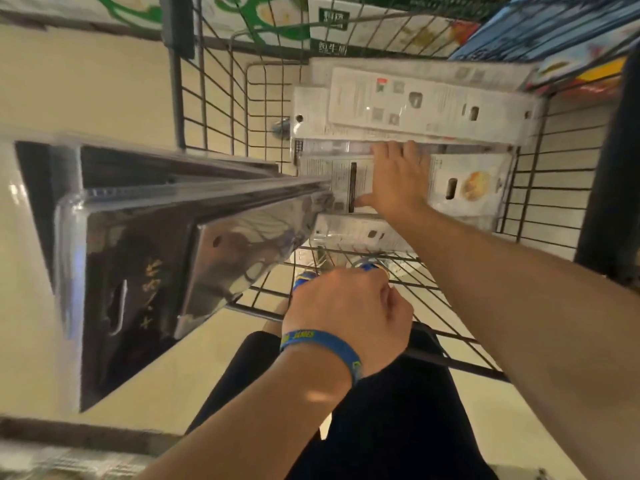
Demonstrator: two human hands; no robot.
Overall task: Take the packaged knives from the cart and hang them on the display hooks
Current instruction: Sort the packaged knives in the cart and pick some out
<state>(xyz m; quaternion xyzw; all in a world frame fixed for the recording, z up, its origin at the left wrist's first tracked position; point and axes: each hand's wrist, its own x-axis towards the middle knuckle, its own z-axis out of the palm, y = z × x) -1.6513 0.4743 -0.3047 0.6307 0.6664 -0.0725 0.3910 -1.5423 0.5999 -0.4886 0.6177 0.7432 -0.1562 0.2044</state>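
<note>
Packaged knives (426, 102) in cart (214, 98): we judge stiff, slick, light; take by hang-hole end. Right hand (394, 181) fingers (389, 150) flat on pack (332, 174); left hand (349, 306) curled, hold unclear.

A shop aisle is showing here: a wire cart (540, 188) is carrying packaged knives (433, 98), more clear packs (145, 271) are lining up in a row at the left, and printed cartons (325, 19) are standing behind it

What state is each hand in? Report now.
Left hand: curled; any hold cannot be told.
Right hand: open, flat on the white clear-plastic knife packages in the black wire cart.
</note>
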